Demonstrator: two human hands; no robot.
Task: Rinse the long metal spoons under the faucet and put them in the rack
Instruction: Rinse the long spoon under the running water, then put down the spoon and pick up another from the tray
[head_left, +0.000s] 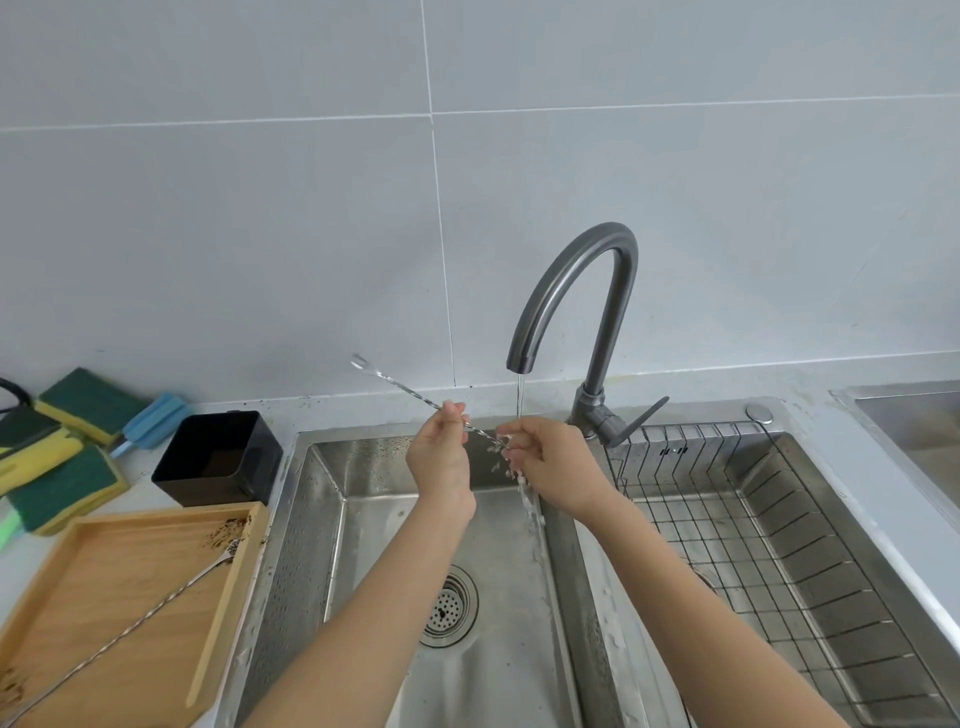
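From the head view, the left hand (439, 457) pinches the twisted spoon (415, 399) mid-shaft while the right hand (545, 462) pinches its bowl end under the faucet (571, 291) stream — wet fingers could let it slip into the sink (363, 519); 1 more spoon (119, 629) waits on the tray (228, 587).

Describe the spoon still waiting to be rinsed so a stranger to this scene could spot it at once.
Left of the sink lies a wooden tray. The waiting spoon lies slantwise across it, its bowl among dark crumbs at the far corner. Unlike the spoon held under the faucet, no hand touches it.
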